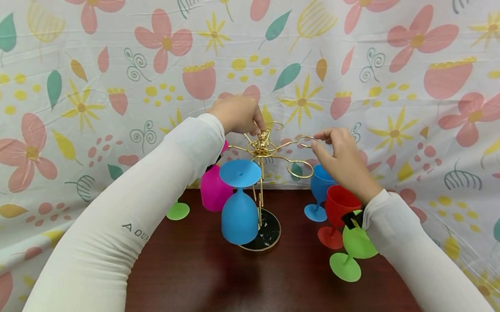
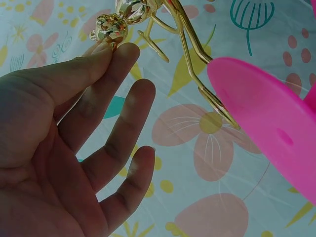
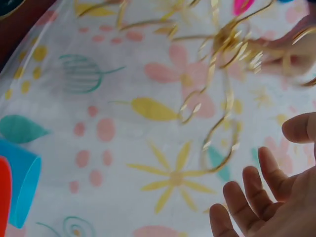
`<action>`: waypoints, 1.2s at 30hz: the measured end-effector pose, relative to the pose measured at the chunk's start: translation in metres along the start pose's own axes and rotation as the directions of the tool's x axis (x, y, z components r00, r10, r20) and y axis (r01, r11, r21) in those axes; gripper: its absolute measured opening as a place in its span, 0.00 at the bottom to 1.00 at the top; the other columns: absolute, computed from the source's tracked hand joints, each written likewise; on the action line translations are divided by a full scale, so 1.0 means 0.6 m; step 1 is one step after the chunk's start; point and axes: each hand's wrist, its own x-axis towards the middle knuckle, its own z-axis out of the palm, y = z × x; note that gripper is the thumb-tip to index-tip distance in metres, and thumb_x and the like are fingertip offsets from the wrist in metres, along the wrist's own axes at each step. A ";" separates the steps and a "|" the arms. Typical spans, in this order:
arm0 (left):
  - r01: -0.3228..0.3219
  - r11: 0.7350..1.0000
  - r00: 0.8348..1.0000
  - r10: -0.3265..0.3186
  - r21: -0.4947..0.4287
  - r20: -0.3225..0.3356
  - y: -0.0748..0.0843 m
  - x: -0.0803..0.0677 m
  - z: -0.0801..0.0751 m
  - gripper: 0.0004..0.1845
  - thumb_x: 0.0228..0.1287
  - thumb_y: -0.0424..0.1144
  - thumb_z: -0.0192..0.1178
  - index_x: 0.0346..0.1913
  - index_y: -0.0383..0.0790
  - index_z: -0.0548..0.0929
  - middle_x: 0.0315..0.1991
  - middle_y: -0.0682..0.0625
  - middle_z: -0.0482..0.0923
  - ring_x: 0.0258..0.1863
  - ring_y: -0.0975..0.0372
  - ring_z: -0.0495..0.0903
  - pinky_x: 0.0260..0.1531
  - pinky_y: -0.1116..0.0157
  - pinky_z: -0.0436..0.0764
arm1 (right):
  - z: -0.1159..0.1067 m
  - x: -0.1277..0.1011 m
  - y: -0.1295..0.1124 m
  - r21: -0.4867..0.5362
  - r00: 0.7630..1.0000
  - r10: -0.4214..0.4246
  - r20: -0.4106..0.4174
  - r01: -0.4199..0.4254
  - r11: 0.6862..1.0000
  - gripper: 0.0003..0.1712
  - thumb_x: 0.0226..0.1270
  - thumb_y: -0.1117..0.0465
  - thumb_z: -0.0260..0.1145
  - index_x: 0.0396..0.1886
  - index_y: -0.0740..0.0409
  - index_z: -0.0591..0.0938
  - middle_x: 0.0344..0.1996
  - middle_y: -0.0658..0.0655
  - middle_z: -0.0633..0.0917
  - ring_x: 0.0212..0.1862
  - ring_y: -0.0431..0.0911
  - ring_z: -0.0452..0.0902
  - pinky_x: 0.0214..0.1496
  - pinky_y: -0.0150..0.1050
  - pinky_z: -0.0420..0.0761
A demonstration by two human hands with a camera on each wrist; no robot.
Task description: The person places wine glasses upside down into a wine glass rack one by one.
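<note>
A gold goblet rack [image 1: 261,149] with looped arms stands on a round black base [image 1: 269,233]. My left hand [image 1: 240,113] pinches the shiny gold knob [image 2: 111,28] at its top between thumb and forefinger, the other fingers loosely bent. My right hand [image 1: 340,155] is beside a looped arm at the right; in the right wrist view its fingers [image 3: 252,182] are spread apart and hold nothing. A blue goblet [image 1: 239,221] hangs upside down from the rack at the front. Behind it hangs a pink goblet [image 1: 213,191], partly hidden by my left sleeve.
On the right of the dark table [image 1: 189,284] stand another blue goblet [image 1: 320,185], a red goblet [image 1: 339,205] and a green goblet [image 1: 358,240], partly covered by my right arm. A green foot [image 1: 178,211] shows at the left. Flowered cloth [image 1: 234,42] hangs behind.
</note>
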 end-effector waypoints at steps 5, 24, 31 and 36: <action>0.011 1.000 0.999 -0.012 -0.027 -0.044 0.000 -0.005 0.001 0.07 0.64 0.43 0.63 0.39 0.57 0.90 0.36 0.62 0.81 0.38 0.64 0.74 0.34 0.60 0.73 | 0.005 0.029 0.017 0.025 0.991 0.101 0.089 -0.104 0.994 0.29 0.76 0.44 0.50 0.65 0.60 0.71 0.61 0.62 0.69 0.60 0.57 0.65 0.58 0.57 0.69; 0.126 0.988 0.992 -0.123 0.089 -0.036 0.032 -0.005 0.004 0.14 0.55 0.59 0.69 0.32 0.53 0.86 0.33 0.59 0.81 0.40 0.63 0.75 0.48 0.45 0.70 | 0.031 0.051 0.036 0.068 0.967 0.155 0.205 -0.172 0.983 0.31 0.76 0.40 0.48 0.68 0.54 0.71 0.62 0.59 0.75 0.64 0.57 0.67 0.64 0.59 0.67; 0.129 0.989 0.991 -0.126 0.066 -0.048 0.030 -0.005 0.004 0.14 0.55 0.56 0.70 0.27 0.52 0.82 0.30 0.59 0.78 0.37 0.62 0.75 0.43 0.51 0.71 | 0.030 0.049 0.033 0.094 0.961 0.174 0.216 -0.198 0.976 0.32 0.76 0.39 0.49 0.67 0.54 0.71 0.60 0.59 0.77 0.65 0.57 0.66 0.64 0.59 0.66; 0.113 0.993 0.993 -0.112 0.037 -0.041 0.025 -0.007 0.004 0.12 0.56 0.55 0.71 0.27 0.52 0.84 0.28 0.60 0.78 0.37 0.63 0.74 0.44 0.52 0.69 | 0.028 0.045 0.031 0.108 0.960 0.173 0.219 -0.200 0.974 0.32 0.75 0.38 0.49 0.65 0.55 0.72 0.58 0.58 0.79 0.65 0.56 0.67 0.64 0.58 0.66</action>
